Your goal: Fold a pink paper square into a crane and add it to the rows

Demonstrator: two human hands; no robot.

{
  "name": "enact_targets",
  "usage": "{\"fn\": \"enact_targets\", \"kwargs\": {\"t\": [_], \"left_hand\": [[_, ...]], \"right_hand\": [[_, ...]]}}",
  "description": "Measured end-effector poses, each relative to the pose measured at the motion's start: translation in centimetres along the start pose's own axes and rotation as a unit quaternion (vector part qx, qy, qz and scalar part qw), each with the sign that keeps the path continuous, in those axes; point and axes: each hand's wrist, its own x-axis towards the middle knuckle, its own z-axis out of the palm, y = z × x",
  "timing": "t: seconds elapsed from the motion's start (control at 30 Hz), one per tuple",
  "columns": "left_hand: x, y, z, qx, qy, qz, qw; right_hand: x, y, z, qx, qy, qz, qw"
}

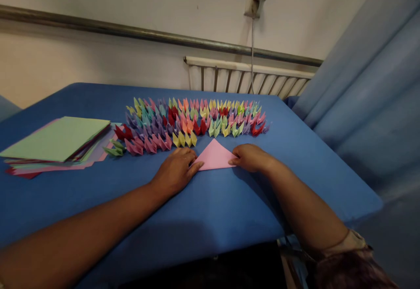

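Just on the near side of the block of origami cranes (188, 126), a pink origami paper triangle (215, 157) is laid on the blue table (229, 210), its apex pointed toward the cranes and its long edge turned away from them. The left corner is held by the left hand (177, 168), with the thumb laid over the paper and the other fingers curled close together; how far they reach beneath cannot be told. The right corner is pinched narrowly between thumb and forefinger of the right hand (251, 158). To the left of the cranes, a stack of coloured origami paper (59, 138) is fanned unevenly at its edges.

If the two corners were pulled unequally, the layers could be slid out of line and a skewed crease pressed in. If the paper were pinched too hard, stray creases could be left at the tips. The yellow cranes (185, 139) at the near edge of the block are set close to the left knuckles, so they could be knocked over by a careless forward push. A slip could also be caused by the table's smooth-looking surface if the hold were loosened.
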Motion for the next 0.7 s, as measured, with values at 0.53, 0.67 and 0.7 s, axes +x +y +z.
{"fn": "enact_targets", "kwargs": {"t": [0.53, 0.67, 0.7], "left_hand": [[0.0, -0.1, 0.6, -0.043, 0.012, -0.005, 0.999], [-0.2, 0.0, 0.4, -0.052, 0.007, 0.000, 0.999], [-0.2, 0.0, 0.4, -0.053, 0.006, 0.000, 0.999]], "right_hand": [[0.7, -1.6, 1.5, 0.069, 0.124, 0.075, 0.987], [0.4, -2.1, 1.2, 0.075, 0.079, 0.082, 0.991], [0.3, -2.2, 1.1, 0.074, 0.071, 0.087, 0.991]]}}
